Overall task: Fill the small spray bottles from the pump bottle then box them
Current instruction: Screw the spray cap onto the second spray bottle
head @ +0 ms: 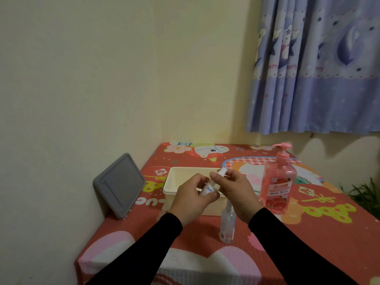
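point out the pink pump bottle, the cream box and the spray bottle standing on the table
pink pump bottle (278, 182), head view, on its pink body above the label
cream box (172, 177), head view, on its left wall
standing spray bottle (227, 227), head view, on its clear body

- One head-worn view, looking forward and down from the near edge of the counter (308, 233).
- Close to both hands; the wall (102, 79) fills the far upper part.
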A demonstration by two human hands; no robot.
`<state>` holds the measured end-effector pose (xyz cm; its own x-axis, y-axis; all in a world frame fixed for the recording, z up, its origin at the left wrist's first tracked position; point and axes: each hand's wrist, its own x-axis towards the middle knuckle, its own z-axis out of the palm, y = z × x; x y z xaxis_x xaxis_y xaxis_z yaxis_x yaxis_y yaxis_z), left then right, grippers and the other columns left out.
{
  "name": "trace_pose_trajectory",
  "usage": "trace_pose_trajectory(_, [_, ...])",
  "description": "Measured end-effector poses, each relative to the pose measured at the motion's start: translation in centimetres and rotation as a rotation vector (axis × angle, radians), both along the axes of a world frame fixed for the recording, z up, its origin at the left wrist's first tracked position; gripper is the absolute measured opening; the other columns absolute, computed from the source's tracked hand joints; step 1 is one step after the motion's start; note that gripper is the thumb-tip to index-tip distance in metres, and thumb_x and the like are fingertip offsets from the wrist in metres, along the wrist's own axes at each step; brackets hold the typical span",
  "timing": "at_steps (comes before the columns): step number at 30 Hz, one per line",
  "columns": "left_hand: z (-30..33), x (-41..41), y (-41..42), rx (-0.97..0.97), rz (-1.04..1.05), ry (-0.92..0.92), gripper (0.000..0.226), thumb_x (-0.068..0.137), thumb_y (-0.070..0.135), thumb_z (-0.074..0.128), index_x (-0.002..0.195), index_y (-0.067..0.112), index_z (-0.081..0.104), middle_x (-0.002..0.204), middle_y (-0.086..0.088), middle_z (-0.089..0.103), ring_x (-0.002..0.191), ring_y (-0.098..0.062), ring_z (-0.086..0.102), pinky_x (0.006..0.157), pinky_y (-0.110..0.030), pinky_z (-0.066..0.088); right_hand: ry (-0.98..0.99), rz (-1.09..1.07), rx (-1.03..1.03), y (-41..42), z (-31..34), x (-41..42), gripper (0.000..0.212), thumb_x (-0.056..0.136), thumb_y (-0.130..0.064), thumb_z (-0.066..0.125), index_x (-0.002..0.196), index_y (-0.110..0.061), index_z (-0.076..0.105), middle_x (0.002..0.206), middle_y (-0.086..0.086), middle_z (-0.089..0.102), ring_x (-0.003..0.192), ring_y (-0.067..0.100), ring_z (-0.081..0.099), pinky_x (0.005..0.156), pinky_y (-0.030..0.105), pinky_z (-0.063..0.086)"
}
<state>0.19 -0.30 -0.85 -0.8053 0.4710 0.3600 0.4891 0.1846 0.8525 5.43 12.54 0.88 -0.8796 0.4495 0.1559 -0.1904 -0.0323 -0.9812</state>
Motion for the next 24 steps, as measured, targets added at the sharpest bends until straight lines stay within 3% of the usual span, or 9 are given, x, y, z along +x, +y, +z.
trace_pose_trajectory(3, [0.0, 0.0, 0.1, 0.010, -0.010, -0.025, 0.027, 0.078, 0.030, 0.076, 0.100, 0.022, 0.063, 0.096, 0.004, 0.067, 0.084, -0.018, 0.066, 0.077, -0.039, 0.057, 0.003, 0.114, -0.070, 0.2, 0.4, 0.1, 0.023, 0.094, -0.028, 0.058, 0.113, -0.015, 0.064, 0.109, 0.000, 0.069, 0.103, 0.017, 0.065, 0.095, 0.036, 0.049])
trace_pose_trajectory(6, [0.1, -0.4, -0.3, 0.036, -0.032, -0.096, 0.026, 0.079, 0.027, 0.076, 0.101, 0.021, 0.064, 0.100, -0.002, 0.067, 0.088, -0.023, 0.068, 0.077, -0.041, 0.059, 0.038, 0.220, -0.150, 0.7, 0.7, 0.2, 0.023, 0.099, -0.013, 0.049, 0.119, -0.009, 0.060, 0.117, 0.004, 0.069, 0.110, 0.020, 0.065, 0.089, 0.030, 0.054])
trace_pose_trajectory(8, [0.1, -0.5, -0.4, 0.028, -0.045, -0.112, 0.026, 0.080, 0.025, 0.077, 0.101, 0.019, 0.064, 0.100, -0.004, 0.067, 0.088, -0.024, 0.069, 0.074, -0.037, 0.059, 0.036, 0.204, -0.086, 0.9, 0.5, 0.1, 0.023, 0.097, -0.008, 0.052, 0.117, -0.005, 0.061, 0.114, 0.007, 0.071, 0.107, 0.023, 0.067, 0.084, 0.027, 0.057])
trace_pose_trajectory(11, [0.0, 0.0, -0.3, -0.007, 0.017, -0.025, 0.026, 0.079, 0.028, 0.077, 0.098, 0.022, 0.062, 0.096, 0.004, 0.066, 0.082, -0.019, 0.068, 0.070, -0.034, 0.056, 0.029, 0.065, 0.067, 0.8, 0.1, -0.1, 0.019, 0.089, -0.019, 0.067, 0.101, -0.004, 0.069, 0.098, 0.015, 0.073, 0.094, 0.024, 0.069, 0.087, 0.036, 0.055])
trace_pose_trajectory(15, [0.0, 0.1, 0.1, -0.013, 0.035, 0.008, 0.026, 0.078, 0.030, 0.077, 0.098, 0.023, 0.062, 0.094, 0.007, 0.065, 0.082, -0.017, 0.067, 0.070, -0.034, 0.057, 0.059, -0.042, 0.099, 0.5, -0.3, -0.3, 0.033, 0.082, -0.029, 0.075, 0.093, 0.001, 0.067, 0.084, 0.017, 0.065, 0.079, 0.021, 0.062, 0.080, 0.037, 0.052])
trace_pose_trajectory(19, [0.8, -0.4, -0.5, 0.048, -0.063, -0.126, 0.022, 0.085, 0.023, 0.071, 0.105, 0.018, 0.065, 0.099, -0.002, 0.070, 0.091, -0.018, 0.068, 0.080, -0.032, 0.057, 0.059, 0.149, 0.000, 0.8, 0.4, 0.0, 0.019, 0.095, -0.019, 0.057, 0.102, -0.005, 0.068, 0.105, 0.016, 0.071, 0.096, 0.024, 0.068, 0.092, 0.033, 0.053])
trace_pose_trajectory(21, [1.2, -0.4, -0.8, 0.073, -0.172, -0.217, 0.018, 0.090, 0.021, 0.067, 0.108, 0.018, 0.066, 0.097, -0.003, 0.072, 0.087, -0.015, 0.069, 0.078, -0.028, 0.056, 0.060, 0.218, -0.022, 1.0, 0.7, 0.1, 0.019, 0.097, -0.014, 0.052, 0.105, -0.006, 0.067, 0.109, 0.012, 0.072, 0.097, 0.021, 0.069, 0.087, 0.028, 0.056])
trace_pose_trajectory(24, [1.1, -0.2, -0.8, 0.082, -0.253, -0.243, 0.019, 0.093, 0.021, 0.063, 0.111, 0.016, 0.065, 0.092, -0.002, 0.072, 0.083, -0.014, 0.069, 0.080, -0.034, 0.057, 0.069, 0.241, -0.043, 1.0, 0.8, 0.1, 0.022, 0.097, -0.015, 0.053, 0.109, -0.001, 0.065, 0.109, 0.011, 0.072, 0.097, 0.022, 0.070, 0.084, 0.027, 0.057])
